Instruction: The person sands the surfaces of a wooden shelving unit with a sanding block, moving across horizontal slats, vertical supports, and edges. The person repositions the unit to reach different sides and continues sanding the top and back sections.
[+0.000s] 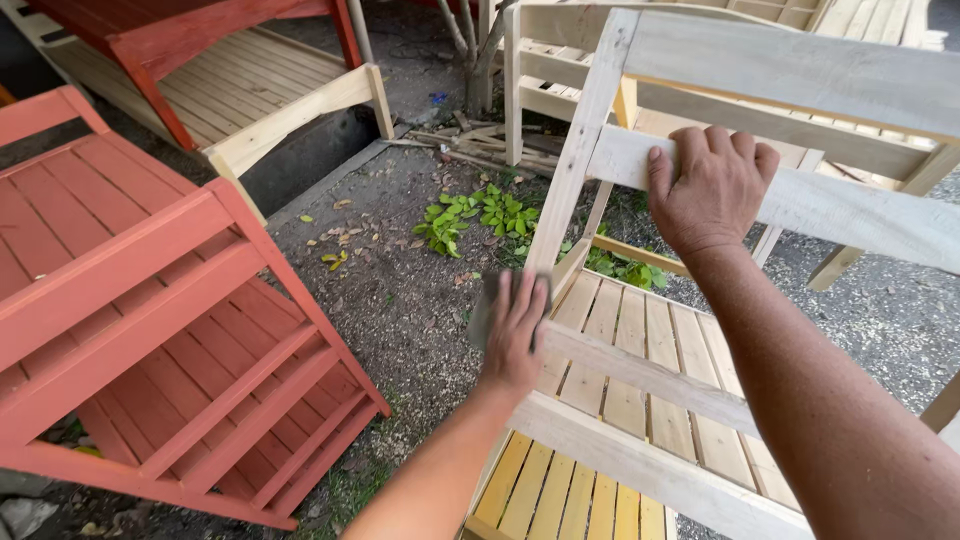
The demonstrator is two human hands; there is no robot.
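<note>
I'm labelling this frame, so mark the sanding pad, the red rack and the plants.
sanding pad (483, 312): head view, grey edge showing left of the left hand's fingers.
red rack (120, 270): head view, upper cross rail.
plants (490, 212): head view, green leaves on the ground.

I've got the unpainted wooden slatted rack (640, 400) front-right, red painted wooden rack (150, 330) to its left, gravel ground w/ green weeds (480, 215) btwn, more pale wooden racks (560, 70) behind.

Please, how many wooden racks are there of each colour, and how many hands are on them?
Red-painted racks: 2, the second at top left
Unpainted racks: 3
Hands: 2, left hand pressing a grey pad, right hand gripping a rail
Total: 7
</note>
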